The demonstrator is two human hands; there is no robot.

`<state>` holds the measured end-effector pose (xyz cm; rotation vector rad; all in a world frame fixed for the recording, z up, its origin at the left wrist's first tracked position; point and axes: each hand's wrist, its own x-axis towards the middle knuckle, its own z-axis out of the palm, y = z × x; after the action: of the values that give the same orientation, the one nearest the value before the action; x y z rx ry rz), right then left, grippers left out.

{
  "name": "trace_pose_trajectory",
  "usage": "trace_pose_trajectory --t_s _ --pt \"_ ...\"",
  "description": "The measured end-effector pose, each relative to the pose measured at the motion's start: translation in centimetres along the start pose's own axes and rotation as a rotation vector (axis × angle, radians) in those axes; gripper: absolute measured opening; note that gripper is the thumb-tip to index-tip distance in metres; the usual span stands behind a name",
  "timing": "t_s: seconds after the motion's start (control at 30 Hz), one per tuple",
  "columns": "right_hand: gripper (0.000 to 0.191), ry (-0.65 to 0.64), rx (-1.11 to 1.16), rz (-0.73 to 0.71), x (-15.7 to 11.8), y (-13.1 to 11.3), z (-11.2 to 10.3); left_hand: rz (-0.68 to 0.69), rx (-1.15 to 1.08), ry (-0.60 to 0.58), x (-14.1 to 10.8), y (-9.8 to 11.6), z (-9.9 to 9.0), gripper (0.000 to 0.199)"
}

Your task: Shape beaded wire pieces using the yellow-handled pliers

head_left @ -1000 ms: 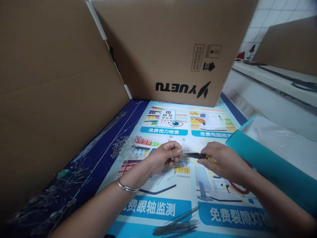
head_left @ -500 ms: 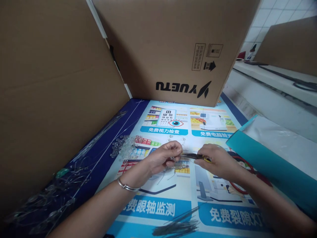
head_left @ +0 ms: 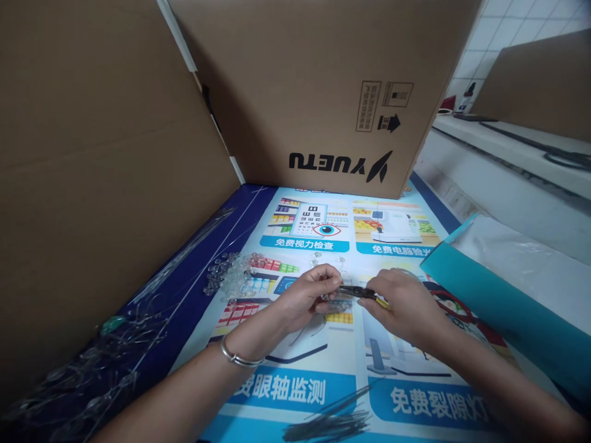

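Note:
My right hand (head_left: 401,301) is closed around pliers (head_left: 354,291) with dark, narrow jaws and a bit of yellow handle showing. The jaw tips point left and meet the fingertips of my left hand (head_left: 318,288). Thumb and forefinger of that hand are pinched on a thin wire, mostly hidden by the fingers. Below it, thin wire ends (head_left: 314,329) hang over the printed sheet. A heap of clear beads (head_left: 233,277) lies left of my left hand, and a few loose clear beads (head_left: 316,257) sit just beyond it.
A bundle of dark cut wires (head_left: 327,423) lies at the near edge. Tangled clear beaded wires (head_left: 106,369) spread along the left. Cardboard panels (head_left: 295,92) stand at the back and left. A teal box (head_left: 503,307) with a white inside is on the right.
My right hand has turned slightly, so the plier handle slants more downward to the right. My left hand stays pinched at nearly the same spot.

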<state>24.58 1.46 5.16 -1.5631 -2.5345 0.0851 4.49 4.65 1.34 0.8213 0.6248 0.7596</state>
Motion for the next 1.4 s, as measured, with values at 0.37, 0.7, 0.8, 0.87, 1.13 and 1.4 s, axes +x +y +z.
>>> trace_pose_trajectory --t_s 0.37,0.7,0.8,0.87,1.13,1.4 --pt "0.025 0.036 -0.132 0.014 -0.4 -0.8 -0.1 -0.017 0.01 0.042 -0.1 -0.3 0.3 0.018" --pt "0.029 0.082 -0.251 0.041 -0.6 -1.6 0.2 0.149 0.12 0.231 0.1 -1.7 1.2 0.016" --pt "0.028 0.086 -0.255 0.045 -0.5 -1.7 0.2 0.178 0.107 0.275 0.3 -2.2 1.4 0.016" --pt "0.027 0.084 -0.26 0.046 -0.5 -1.7 0.2 0.19 0.1 0.291 0.3 -2.4 1.4 0.016" --pt "0.027 0.064 -0.276 0.038 -0.6 -1.8 0.1 0.168 0.027 0.266 0.3 -2.6 1.1 0.017" --pt "0.025 0.077 -0.292 0.036 -0.7 -1.8 0.2 0.11 -0.049 0.169 0.2 -2.1 0.8 0.014"
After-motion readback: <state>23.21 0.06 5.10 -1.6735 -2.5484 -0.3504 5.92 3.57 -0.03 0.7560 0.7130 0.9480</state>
